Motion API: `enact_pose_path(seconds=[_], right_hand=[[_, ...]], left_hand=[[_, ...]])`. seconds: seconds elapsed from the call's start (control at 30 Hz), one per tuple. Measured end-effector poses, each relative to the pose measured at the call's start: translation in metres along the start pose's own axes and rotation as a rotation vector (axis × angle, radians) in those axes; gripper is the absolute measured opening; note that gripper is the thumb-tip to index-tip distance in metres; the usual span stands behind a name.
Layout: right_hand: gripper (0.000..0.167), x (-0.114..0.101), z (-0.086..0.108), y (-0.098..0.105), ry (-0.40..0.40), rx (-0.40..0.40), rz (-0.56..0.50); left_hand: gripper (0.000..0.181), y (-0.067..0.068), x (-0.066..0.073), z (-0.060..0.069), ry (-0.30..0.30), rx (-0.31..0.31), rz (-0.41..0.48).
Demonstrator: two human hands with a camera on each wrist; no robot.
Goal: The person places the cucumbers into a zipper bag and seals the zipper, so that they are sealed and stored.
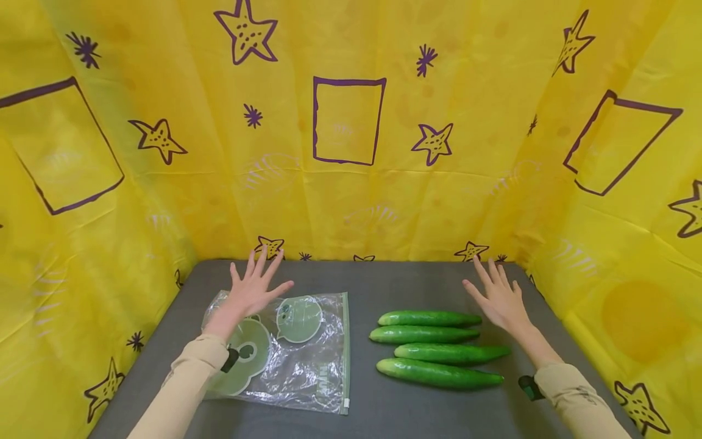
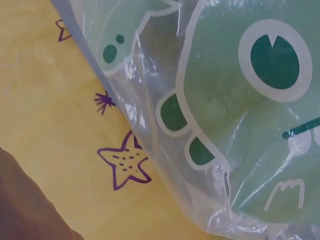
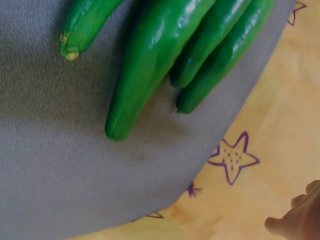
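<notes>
My left hand, fingers spread, is held over the far left part of a clear plastic zip bag. The bag lies flat, printed with green cartoon figures, its green zip edge to the right. To its right several green cucumbers lie side by side, their paler ends pointing left. My right hand hovers just right of and beyond them, fingers apart, holding nothing. In the left wrist view the bag's print fills most of the frame. The right wrist view shows the cucumbers' darker ends.
Everything lies on a grey table. Yellow cloth with purple stars and frames hangs behind it and along both sides. Grey tabletop shows between the bag and the cucumbers.
</notes>
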State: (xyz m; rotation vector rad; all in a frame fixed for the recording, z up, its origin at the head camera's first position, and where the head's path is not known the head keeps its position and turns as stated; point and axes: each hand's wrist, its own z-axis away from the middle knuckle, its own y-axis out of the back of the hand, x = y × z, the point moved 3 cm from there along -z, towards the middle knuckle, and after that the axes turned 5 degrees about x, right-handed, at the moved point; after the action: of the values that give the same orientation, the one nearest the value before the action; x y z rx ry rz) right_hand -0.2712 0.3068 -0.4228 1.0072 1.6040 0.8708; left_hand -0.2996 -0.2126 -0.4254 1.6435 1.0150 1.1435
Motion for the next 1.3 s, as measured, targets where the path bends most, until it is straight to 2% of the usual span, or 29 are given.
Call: enact_pose_path(seconds=[0.2, 0.6, 0.97, 1.17, 1.3], right_hand=[[0.071, -0.010, 0.003, -0.009, 0.055, -0.007, -0.001], [0.072, -0.030, 0.015, -0.033, 0.190, -0.018, -0.077], [0.073, -0.060, 0.031, -0.047, 0.290, -0.082, -0.130], [0.072, -0.072, 0.042, -0.057, 0.380, -0.103, -0.133], [0.071, -0.082, 0.050, -0.065, 0.429, -0.127, -0.131]], left_hand=[[0.083, -0.005, 0.008, 0.004, -0.035, -0.002, 0.014], [0.083, -0.016, 0.026, 0.013, -0.102, 0.001, 0.023], [0.084, -0.027, 0.044, 0.023, -0.165, -0.031, 0.047], [0.085, -0.033, 0.056, 0.029, -0.223, -0.007, 0.061], [0.086, -0.040, 0.062, 0.035, -0.236, -0.032, 0.058]])
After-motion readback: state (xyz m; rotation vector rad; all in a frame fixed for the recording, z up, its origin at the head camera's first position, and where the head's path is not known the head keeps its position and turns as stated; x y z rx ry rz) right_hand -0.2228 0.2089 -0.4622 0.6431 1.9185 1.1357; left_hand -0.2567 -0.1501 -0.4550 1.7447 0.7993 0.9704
